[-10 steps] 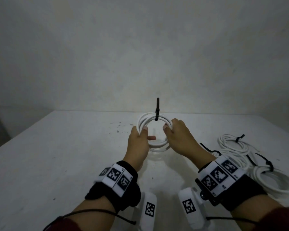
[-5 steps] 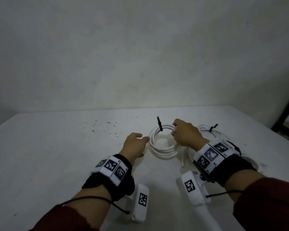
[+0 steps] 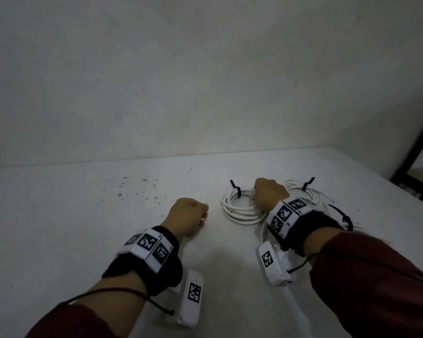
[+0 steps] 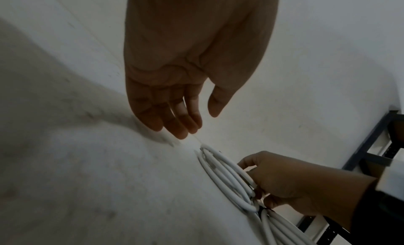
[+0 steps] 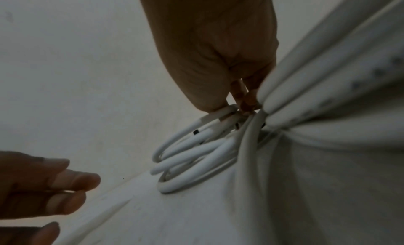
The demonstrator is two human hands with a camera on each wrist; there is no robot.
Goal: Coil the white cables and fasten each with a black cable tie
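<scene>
**Tied coil held at its right rim**

The white coil (image 3: 239,207), right of centre in the head view, lies on the table (image 3: 71,215), bound by a black cable tie (image 3: 237,191). It looks light and springy, best taken across the bundled strands. The right hand (image 3: 269,195) has its fingers curled round that bundle. The left hand (image 3: 188,215), lower centre, hangs loosely spread, holding nothing

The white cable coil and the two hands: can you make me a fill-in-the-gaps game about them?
1. The ___ hand grips the white cable coil.
2. The tie around that coil is ___ in colour.
3. The left hand holds ___.
4. The coil lies on the ___ table.

Missing words: right; black; nothing; white
</scene>
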